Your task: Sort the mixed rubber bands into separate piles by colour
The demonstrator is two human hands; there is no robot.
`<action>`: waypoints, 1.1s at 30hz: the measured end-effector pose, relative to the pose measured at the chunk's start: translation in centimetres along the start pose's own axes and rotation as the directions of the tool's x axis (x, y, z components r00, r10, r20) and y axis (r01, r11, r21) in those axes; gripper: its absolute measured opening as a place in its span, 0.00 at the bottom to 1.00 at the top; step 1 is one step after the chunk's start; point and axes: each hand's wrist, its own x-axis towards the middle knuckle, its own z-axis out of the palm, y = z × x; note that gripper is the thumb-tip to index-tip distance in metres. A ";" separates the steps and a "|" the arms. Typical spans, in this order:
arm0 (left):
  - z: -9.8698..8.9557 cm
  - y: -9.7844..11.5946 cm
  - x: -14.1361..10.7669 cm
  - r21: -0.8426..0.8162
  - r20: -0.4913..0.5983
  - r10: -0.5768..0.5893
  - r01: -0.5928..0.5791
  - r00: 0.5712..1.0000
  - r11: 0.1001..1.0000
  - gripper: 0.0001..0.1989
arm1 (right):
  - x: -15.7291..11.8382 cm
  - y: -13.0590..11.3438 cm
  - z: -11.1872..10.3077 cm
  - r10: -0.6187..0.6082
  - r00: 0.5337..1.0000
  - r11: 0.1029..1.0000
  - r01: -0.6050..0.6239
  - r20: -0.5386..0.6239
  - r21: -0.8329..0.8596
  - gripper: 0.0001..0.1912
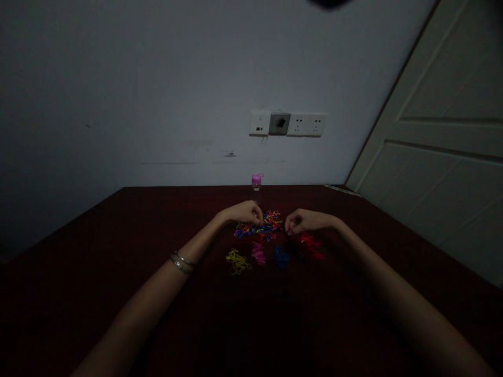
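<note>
A mixed pile of small coloured loops (268, 226), which look like rubber bands, lies on the dark red table. My left hand (247, 212) rests over the pile's left part with its fingers curled in; what they hold, if anything, is hidden. At the pile's right edge my right hand (302, 220) is closed in a pinch, and the dim light hides what is in it. Nearer to me are separate heaps: yellow loops (238, 262), pink loops (258, 253), blue loops (281, 256) and red loops (312, 246). A dark patch between blue and red is too dim to make out.
Behind the pile stands a small clear bottle with a pink cap (257, 180), close to the wall. Wall sockets (306, 125) sit above the table (176, 201). A flat thin strip (341, 190) lies at the back right corner, beside a white door (440, 157).
</note>
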 end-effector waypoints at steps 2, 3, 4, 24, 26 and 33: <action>0.6 0.1 0.2 0.051 0.092 -0.003 -0.002 0.996 0.999 0.08 | 0.0 0.0 0.0 0.007 1.000 1.000 -0.007 -0.005 0.009 0.15; 0.9 0.0 0.3 0.072 0.121 -0.008 -0.001 0.993 0.997 0.08 | 0.0 0.0 0.0 0.011 1.000 1.000 -0.011 -0.007 0.012 0.15; 1.2 -0.1 0.4 0.093 0.138 -0.012 -0.001 0.990 0.996 0.08 | 0.0 0.0 0.0 0.012 1.000 1.000 -0.012 -0.010 0.013 0.15; 2.6 0.1 1.1 0.196 0.183 -0.040 0.003 0.982 0.981 0.05 | 0.1 -0.1 0.1 -0.016 0.999 1.000 0.016 -0.042 -0.007 0.12; 2.6 0.1 1.1 0.194 0.193 -0.042 0.004 0.980 0.981 0.06 | 0.1 -0.1 0.1 -0.019 0.999 1.000 0.018 -0.045 -0.016 0.12; 1.9 -0.6 0.8 0.148 0.141 -0.052 0.031 0.989 0.989 0.07 | 0.1 -0.1 0.1 -0.009 0.999 1.000 0.009 -0.047 -0.004 0.11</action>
